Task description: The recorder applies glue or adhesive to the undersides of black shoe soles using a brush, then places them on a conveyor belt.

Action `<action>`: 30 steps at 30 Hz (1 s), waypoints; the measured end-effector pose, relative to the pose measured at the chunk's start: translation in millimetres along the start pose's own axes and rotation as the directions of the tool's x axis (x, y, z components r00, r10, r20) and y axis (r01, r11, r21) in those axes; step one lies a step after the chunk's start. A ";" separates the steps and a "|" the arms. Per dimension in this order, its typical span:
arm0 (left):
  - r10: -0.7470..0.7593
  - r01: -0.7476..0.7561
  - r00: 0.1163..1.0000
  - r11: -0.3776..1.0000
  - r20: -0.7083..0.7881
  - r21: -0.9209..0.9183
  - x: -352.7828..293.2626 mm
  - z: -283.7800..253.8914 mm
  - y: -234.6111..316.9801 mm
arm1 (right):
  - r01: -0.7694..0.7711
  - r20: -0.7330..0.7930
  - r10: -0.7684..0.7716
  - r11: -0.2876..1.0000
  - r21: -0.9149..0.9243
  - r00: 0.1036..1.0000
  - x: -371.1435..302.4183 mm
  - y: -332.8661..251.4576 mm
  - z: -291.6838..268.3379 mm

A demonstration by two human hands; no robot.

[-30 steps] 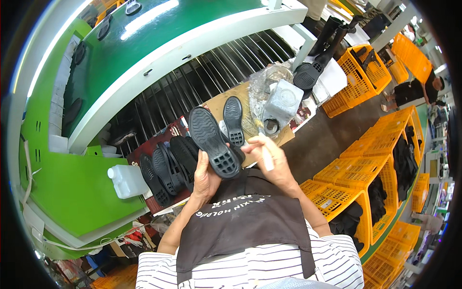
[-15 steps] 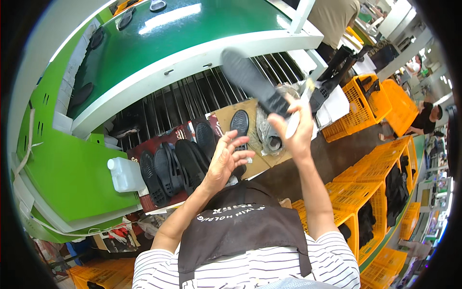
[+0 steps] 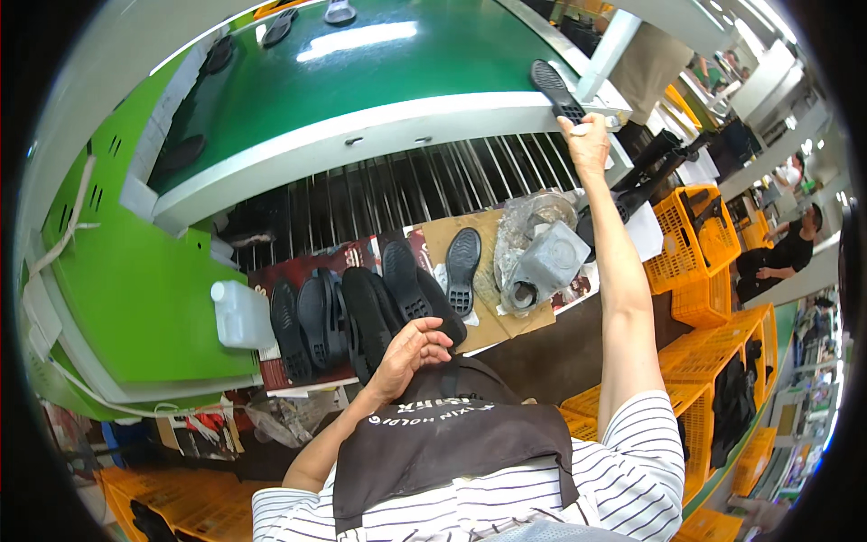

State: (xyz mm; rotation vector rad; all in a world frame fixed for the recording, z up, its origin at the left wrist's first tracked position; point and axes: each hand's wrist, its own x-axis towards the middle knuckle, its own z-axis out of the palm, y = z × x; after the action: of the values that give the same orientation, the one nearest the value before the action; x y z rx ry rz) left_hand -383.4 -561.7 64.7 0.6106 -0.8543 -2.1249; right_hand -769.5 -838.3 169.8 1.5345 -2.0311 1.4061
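With my right arm stretched out, my right hand (image 3: 589,143) grips the heel end of a black shoe sole (image 3: 553,87) over the near right edge of the green belt (image 3: 424,81). A small white piece shows at its fingers; its kind is unclear. My left hand (image 3: 412,358) is low, fingers loosely curved and apart, holding nothing visible, beside several black soles (image 3: 363,316) on the dark red sheet. One more sole (image 3: 463,271) lies alone on brown cardboard (image 3: 501,312). To its right, a cut translucent container (image 3: 546,262) sits in clear plastic wrap.
A white jug (image 3: 240,314) stands left of the soles. A white rail (image 3: 298,172) borders the belt, with metal rollers (image 3: 379,185) below it. Other soles (image 3: 280,27) lie on the belt's far side. Yellow crates (image 3: 691,352) stand at right; a person (image 3: 786,248) is beyond.
My right hand has carried the sole forward and right, from above the cardboard to the belt's edge. My left hand has drawn back toward the apron. The view has shifted slightly.
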 end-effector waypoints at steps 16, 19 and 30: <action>-0.020 0.071 0.988 0.937 -0.151 0.341 3.6 -10.5 -13.4 | 0.010 0.122 -0.011 1.000 0.015 0.993 -26.7 -4.8 -24.5; 0.075 0.091 0.982 0.611 -0.172 0.786 20.8 -3.1 10.8 | 0.129 0.068 -0.160 0.935 0.330 0.985 -59.6 -12.7 -44.5; 0.281 0.744 0.493 0.353 -0.823 0.566 182.5 -115.2 -0.6 | -0.247 0.504 -0.134 0.748 0.617 0.853 -235.4 -78.5 -125.7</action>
State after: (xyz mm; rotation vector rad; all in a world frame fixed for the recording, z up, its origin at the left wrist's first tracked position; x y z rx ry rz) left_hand -419.1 -747.7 -38.6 2.3561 -1.3178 -0.9536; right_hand -646.9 -593.5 120.3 2.3933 -1.9326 2.0839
